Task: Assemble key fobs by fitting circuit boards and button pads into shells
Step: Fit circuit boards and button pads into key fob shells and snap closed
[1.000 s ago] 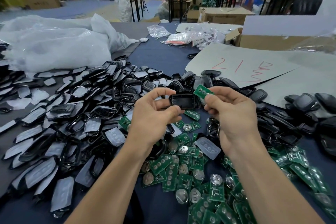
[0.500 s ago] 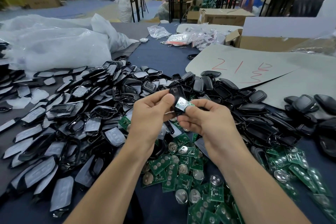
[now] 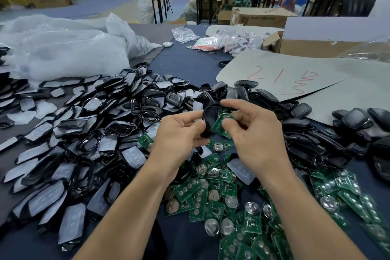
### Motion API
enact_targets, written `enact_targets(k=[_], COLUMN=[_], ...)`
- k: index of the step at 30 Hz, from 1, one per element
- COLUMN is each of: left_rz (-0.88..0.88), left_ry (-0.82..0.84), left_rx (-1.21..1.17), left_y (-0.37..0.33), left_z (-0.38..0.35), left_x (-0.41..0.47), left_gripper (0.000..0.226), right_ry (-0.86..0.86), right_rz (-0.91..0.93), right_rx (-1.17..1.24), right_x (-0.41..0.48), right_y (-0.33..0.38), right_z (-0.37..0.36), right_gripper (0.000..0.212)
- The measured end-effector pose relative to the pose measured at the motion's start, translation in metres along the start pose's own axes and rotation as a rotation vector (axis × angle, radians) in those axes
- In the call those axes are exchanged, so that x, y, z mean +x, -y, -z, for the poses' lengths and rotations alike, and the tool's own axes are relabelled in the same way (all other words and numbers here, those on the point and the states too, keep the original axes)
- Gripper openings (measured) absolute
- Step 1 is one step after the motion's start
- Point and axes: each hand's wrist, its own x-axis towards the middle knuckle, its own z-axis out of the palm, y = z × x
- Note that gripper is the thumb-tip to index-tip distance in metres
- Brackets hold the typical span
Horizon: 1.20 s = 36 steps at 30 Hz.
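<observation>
Well, nearest to me the loose boards (image 3: 211, 202) lie thick on the table (image 3: 190, 65) under both wrists, with a clear pad (image 3: 241, 168) just beside the right wrist. That is where a slip would end. If the held piece drops, I judge it would vanish among its twins.

The likelier fault is a skewed fit. The board is tilted against the shell's edge, not flat in it. Pushed down at that slant, it could jam, sit crooked, or flex at its coin-cell holder. I cannot tell from here which face is turned inward, so a wrong-way fit is also possible.

The left hand (image 3: 179, 131) has thumb and fingers curled round the black shell (image 3: 210, 120), gripping it by its near side above the pile. The right hand (image 3: 255, 133) pinches the green board (image 3: 221, 122), thumb on its face and the other fingers loosely curled. Its forefinger arches over the shell's far end.

Beyond the hands lie heaps of dark shells (image 3: 306, 143), well apart from the work. Farther back are white bags (image 3: 69, 53), a marked sheet (image 3: 295, 74) and a box (image 3: 316, 47).
</observation>
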Motion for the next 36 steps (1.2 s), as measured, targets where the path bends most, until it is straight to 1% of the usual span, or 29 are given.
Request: enact_targets(k=[4, 7, 13, 16, 20, 27, 31, 36], left_rz=[0.018, 0.016, 0.016, 0.011, 0.0, 0.003, 0.001, -0.024], left_ry=[0.072, 0.082, 0.089, 0.091, 0.076, 0.07, 0.063, 0.079], left_rx=[0.053, 0.063, 0.069, 0.07, 0.077, 0.072, 0.087, 0.087], left_y=[-0.002, -0.004, -0.005, -0.005, -0.006, -0.007, -0.007, -0.007], left_z=[-0.002, -0.003, -0.004, -0.005, -0.005, -0.005, -0.006, -0.004], left_x=[-0.002, -0.003, -0.004, -0.005, -0.005, -0.007, -0.007, -0.008], left_gripper=[0.041, 0.039, 0.042, 0.044, 0.047, 0.046, 0.046, 0.033], right_ry=[-0.063, -0.106, -0.05, -0.085, -0.132, -0.169, -0.173, -0.203], right_rz=[-0.002, 0.005, 0.012, 0.018, 0.0, 0.012, 0.019, 0.078], right_rx=[-0.022, -0.019, 0.039, -0.012, 0.012, -0.01, -0.016, -0.038], right_x=[-0.002, -0.002, -0.001, -0.003, -0.003, -0.002, -0.002, -0.003], right_y=[0.001, 0.002, -0.001, -0.004, -0.009, -0.013, -0.013, -0.012], right_z=[0.001, 0.003, 0.002, -0.004, -0.009, -0.011, -0.011, -0.013], right_gripper=[0.018, 0.018, 0.02, 0.019, 0.017, 0.016, 0.012, 0.013])
